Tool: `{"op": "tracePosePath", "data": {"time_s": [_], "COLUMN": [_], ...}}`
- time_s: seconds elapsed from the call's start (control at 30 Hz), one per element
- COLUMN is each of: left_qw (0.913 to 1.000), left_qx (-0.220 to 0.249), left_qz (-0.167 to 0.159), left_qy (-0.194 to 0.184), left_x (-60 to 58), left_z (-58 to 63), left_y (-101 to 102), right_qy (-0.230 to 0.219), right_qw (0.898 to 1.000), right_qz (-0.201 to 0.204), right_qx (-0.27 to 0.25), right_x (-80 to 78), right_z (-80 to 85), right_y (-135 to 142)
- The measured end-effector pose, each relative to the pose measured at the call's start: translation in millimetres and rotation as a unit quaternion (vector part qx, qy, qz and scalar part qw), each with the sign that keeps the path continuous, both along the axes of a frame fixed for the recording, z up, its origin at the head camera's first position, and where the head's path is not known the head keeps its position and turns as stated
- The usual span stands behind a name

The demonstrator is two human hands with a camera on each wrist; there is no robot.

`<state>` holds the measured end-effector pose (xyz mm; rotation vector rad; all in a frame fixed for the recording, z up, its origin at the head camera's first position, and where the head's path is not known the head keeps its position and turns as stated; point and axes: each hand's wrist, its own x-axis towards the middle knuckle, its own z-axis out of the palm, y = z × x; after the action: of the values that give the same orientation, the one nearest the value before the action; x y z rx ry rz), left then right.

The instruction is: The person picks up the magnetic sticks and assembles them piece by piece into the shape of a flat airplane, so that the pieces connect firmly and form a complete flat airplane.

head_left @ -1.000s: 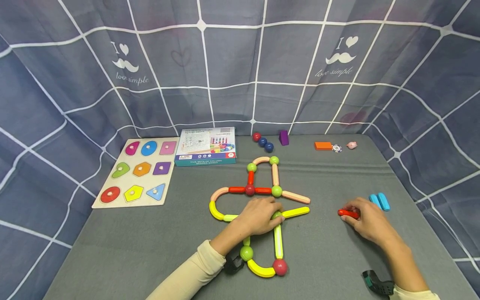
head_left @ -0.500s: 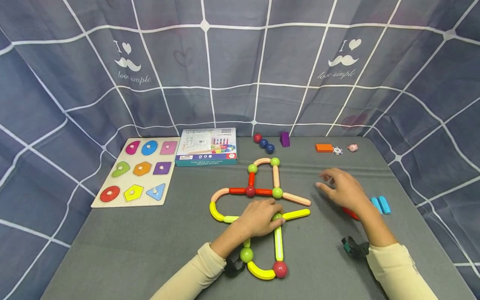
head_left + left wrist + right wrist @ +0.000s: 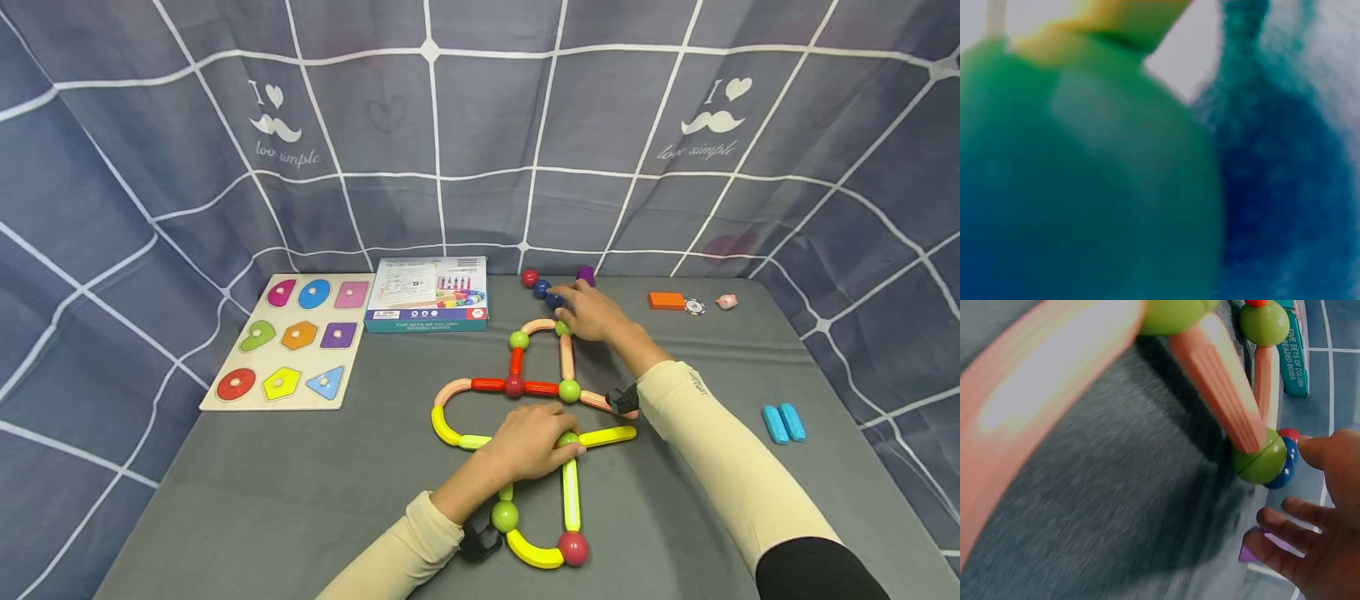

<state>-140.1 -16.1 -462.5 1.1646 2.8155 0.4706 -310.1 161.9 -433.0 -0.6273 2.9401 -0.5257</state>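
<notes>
Your left hand (image 3: 531, 442): clamped on a lime-green ball (image 3: 568, 439) in the stick-and-ball figure (image 3: 542, 388) | your right hand (image 3: 594, 313): fingers apart, at the nearer blue ball (image 3: 554, 301), just beyond the figure's far end

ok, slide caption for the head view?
Left hand holding a green ball of the stick frame, right hand at the blue balls.

Left wrist view: heavy blur. Right wrist view: glare whitens the nearest peach rod (image 3: 1054, 378), soft shadows crossing the surface (image 3: 1091, 487) beside it.
</notes>
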Motion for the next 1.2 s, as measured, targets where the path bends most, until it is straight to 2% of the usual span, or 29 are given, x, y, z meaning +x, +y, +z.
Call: {"op": "tracePosePath", "data": {"time_s": [0.1, 0.23, 0.4, 0.67, 1.0, 1.1, 1.2], "left_qw": [1.0000, 1.0000, 1.0000, 1.0000, 0.9999, 0.9999, 0.9999], "left_qx": [0.003, 0.007, 0.008, 0.004, 0.005, 0.006, 0.003], "left_qz": [-0.003, -0.005, -0.001, 0.001, 0.003, 0.004, 0.007], "left_qy": [0.003, 0.004, 0.005, -0.004, -0.010, -0.015, -0.015], "left_x": [0.8, 1.2, 1.4, 1.9, 3.3, 3.2, 2.4], "left_z": [0.2, 0.5, 0.5, 0.4, 0.0, 0.5, 1.2], "left_y": [3, 4, 4, 3, -1, -1, 0], "right_qy": [-0.036, -0.053, -0.043, -0.011, -0.012, -0.013, -0.006], "right_qw": [0.999, 0.998, 0.999, 0.996, 0.999, 0.999, 1.000], "right_qz": [-0.002, -0.010, -0.019, -0.049, -0.032, -0.029, -0.020], "right_qx": [0.018, 0.025, 0.003, -0.077, 0.007, 0.007, -0.016], "right_x": [-3.8, -6.0, -8.8, -8.1, 1.6, 3.6, 8.9], "right_z": [0.7, -0.8, -6.1, -16.1, -16.3, -17.5, -13.5], "right_y": [-2, -2, 2, 23, 24, 28, 36]}}
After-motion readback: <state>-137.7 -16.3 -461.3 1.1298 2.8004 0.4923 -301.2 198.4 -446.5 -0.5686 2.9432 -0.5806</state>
